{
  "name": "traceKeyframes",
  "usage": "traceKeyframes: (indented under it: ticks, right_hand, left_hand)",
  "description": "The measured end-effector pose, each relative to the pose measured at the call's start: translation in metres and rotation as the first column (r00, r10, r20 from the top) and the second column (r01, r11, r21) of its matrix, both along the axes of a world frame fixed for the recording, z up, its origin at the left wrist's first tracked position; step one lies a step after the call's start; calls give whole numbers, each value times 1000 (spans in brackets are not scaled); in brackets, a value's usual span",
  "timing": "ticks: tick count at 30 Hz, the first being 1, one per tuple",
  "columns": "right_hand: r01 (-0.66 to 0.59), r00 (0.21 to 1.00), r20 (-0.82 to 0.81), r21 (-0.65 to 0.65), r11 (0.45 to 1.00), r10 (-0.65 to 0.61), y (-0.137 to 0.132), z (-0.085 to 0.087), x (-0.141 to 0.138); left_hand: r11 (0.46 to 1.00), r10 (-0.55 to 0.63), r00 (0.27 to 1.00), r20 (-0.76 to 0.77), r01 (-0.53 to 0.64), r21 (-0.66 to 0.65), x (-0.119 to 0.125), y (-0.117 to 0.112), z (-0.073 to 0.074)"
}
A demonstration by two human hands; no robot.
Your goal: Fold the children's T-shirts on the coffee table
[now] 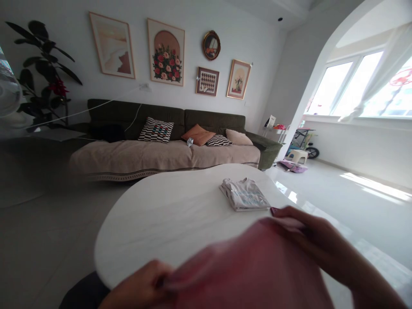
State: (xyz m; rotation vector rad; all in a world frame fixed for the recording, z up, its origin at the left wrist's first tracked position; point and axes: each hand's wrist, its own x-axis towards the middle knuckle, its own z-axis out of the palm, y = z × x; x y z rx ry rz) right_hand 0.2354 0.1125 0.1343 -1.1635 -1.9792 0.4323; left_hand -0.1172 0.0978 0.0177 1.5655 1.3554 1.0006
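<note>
A pink cloth garment (247, 270) is held up close to the camera, over the near edge of a white oval table (167, 219). My left hand (141, 287) is closed on its lower left edge. My right hand (309, 236) grips its upper right edge, fingers curled over the cloth. A folded white garment with pale blue print (244, 195) lies flat on the table beyond my right hand, apart from it. The pink cloth hides the near part of the table.
A dark green sofa (206, 120) with a beige throw and several cushions stands behind the table. A potted plant (45, 77) is at far left. At right are bright windows, an arch and a small stool (296, 155) on the glossy floor.
</note>
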Motion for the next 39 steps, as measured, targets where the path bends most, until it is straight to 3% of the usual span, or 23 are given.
traceKeyframes:
  ticks: [2,3,4,5,7,8,9,10,12,14,15,16,18,19,20,22,24,26,28,30,33,36,39]
  right_hand:
    - [14,984,170,170,985,-43,27,23,-20]
    - [99,974,163,317,943,-157,39,34,-29]
    - [196,959,92,471,860,-269,48,45,-37]
    - [292,936,-15,593,750,-352,55,54,-43]
    - [434,886,-229,716,547,-402,61,66,-48]
    - [466,874,-292,731,499,-388,62,66,-48]
    - [472,874,-314,734,489,-372,61,62,-46]
    - [449,886,-291,730,515,-361,62,54,-43]
    - [338,929,-141,704,624,-344,64,23,-34]
    - [184,949,87,626,758,-302,67,-25,-24]
    - [105,941,211,559,823,-264,68,-52,-20]
    - [35,921,328,465,885,-208,68,-80,-16]
    - [-18,860,496,262,965,-119,62,-134,-8]
    - [-15,831,552,159,987,-76,58,-157,-4]
    - [-3,810,585,59,998,-32,52,-176,0]
    - [34,807,590,-105,994,35,41,-202,8]
    - [49,836,543,-222,974,82,33,-211,14]
    - [28,861,490,-314,949,137,31,-207,17]
    - [-16,876,438,-392,920,202,34,-197,12]
    - [-41,902,376,-414,909,212,40,-189,-2]
    - [2,928,349,-358,934,132,47,-193,-31]
    - [35,873,463,-369,929,151,48,-212,-55]
    - [69,831,532,-385,921,160,42,-232,-64]
  left_hand:
    - [983,136,986,-92,-123,136,-1,6,26]
    - [925,296,947,-128,-251,284,-1,10,43]
    - [785,495,865,-83,-404,470,1,15,62]
    - [613,608,794,4,-473,634,3,20,81]
    - [319,684,710,167,-496,807,7,27,113]
    - [233,685,699,206,-478,847,8,28,124]
    - [193,688,694,212,-457,868,8,28,128]
    - [185,700,687,194,-438,880,7,26,127]
    - [243,743,661,106,-413,878,2,20,104]
    - [386,768,638,-50,-399,832,-5,11,60]
    - [506,745,644,-173,-377,775,-9,7,33]
    - [633,692,658,-296,-358,686,-13,1,4]
    - [832,539,667,-514,-329,446,-19,-12,-51]
    - [903,431,660,-615,-310,299,-21,-20,-74]
    - [935,335,630,-701,-312,167,-22,-27,-92]
    - [933,233,544,-806,-359,27,-21,-40,-111]
    - [917,240,491,-838,-397,30,-15,-44,-108]
    - [941,271,540,-797,-324,100,-6,-35,-92]
    - [964,266,645,-717,-185,192,6,-16,-78]
    - [960,248,692,-677,-85,265,21,9,-74]
    - [959,283,611,-739,-159,236,44,43,-96]
    - [954,265,518,-813,-264,143,58,62,-130]
    - [956,244,471,-848,-263,129,57,71,-150]
